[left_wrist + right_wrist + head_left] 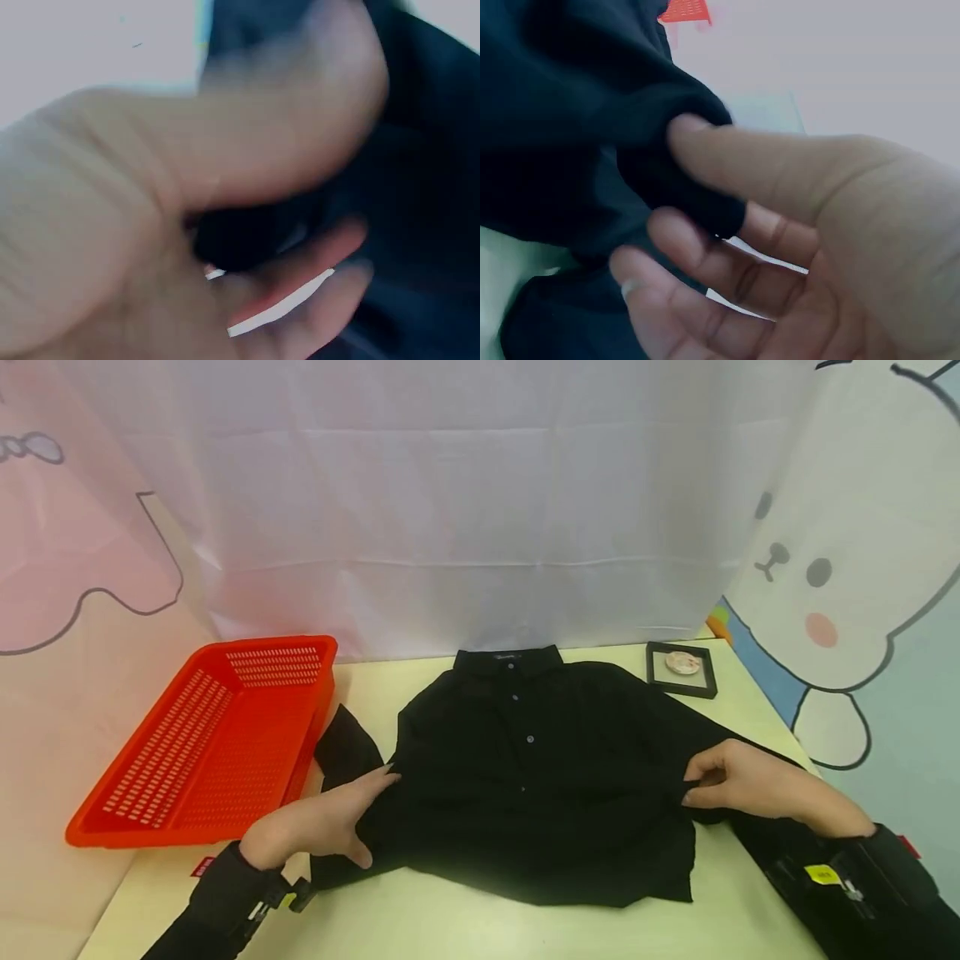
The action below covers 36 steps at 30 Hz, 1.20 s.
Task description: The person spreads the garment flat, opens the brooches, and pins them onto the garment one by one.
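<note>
A black button-up shirt (pixel 525 760) lies front side up on the table, its collar toward the back wall. At its right side edge, my right hand (pixel 750 785) pinches a fold of the cloth between thumb and fingers; the right wrist view shows this fold (pixel 686 180) bunched under the thumb. My left hand (pixel 322 818) lies over the shirt's left side, fingers extended and thumb spread apart from them. One sleeve (pixel 345 747) pokes out beyond the left fingers, while the other runs down to the right beneath my right forearm.
A red plastic basket (pixel 232 727) with perforated walls stands at the left, close to the sleeve. Toward the back right lies a small black square frame (pixel 681 670) with a pale round piece in it. A printed curtain (pixel 480 510) hangs behind the pale yellow table (pixel 525 935).
</note>
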### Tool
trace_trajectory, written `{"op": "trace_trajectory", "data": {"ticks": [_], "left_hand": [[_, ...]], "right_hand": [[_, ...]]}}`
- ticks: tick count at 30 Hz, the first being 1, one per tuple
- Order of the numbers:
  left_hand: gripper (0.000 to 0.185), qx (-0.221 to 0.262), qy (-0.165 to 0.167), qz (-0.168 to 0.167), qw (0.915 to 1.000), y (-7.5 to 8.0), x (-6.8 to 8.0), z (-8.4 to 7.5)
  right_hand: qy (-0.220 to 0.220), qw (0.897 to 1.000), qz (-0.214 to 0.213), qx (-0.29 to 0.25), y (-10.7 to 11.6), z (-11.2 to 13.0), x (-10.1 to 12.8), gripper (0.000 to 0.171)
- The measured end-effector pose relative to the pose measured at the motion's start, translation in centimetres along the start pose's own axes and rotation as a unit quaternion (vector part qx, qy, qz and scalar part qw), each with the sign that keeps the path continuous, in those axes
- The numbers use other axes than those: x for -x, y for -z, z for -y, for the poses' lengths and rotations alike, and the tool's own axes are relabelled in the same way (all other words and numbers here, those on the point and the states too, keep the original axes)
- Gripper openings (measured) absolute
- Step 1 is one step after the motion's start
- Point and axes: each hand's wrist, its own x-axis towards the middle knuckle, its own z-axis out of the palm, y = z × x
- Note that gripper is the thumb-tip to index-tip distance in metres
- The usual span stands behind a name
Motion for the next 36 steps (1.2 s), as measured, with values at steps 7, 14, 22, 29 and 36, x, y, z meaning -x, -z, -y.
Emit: {"op": "trace_trajectory", "data": {"ticks": [7,14,22,29,36], "left_hand": [[0.030,-0.120,-0.136,-0.119,0.9762,-1.3,-1.3,1.0],[0.005,-0.089,-0.135,-0.272,0.9486,0.4,-1.4,1.1],[0.038,0.103,0.046,-0.287,0.9513,0.8,-3.4,0.2],[0.031,0.131,0.052,-0.242,0.9600,0.3,-5.1,1.1],[0.027,0.239,-0.034,-0.295,0.9246,1.6,-4.5,0.5]], "right_hand": [[-0.041,0.998,-0.045,0.014,0.1,0.8,-0.3,0.027],[-0.144,0.986,-0.079,-0.022,1.0,0.2,-0.5,0.033],[-0.220,0.972,-0.042,-0.076,0.7,-1.2,-0.6,0.051],[-0.200,0.971,-0.084,-0.102,-0.1,-1.2,-1.4,0.057],[-0.130,0.969,-0.171,-0.121,0.1,-1.4,-1.7,0.042]]}}
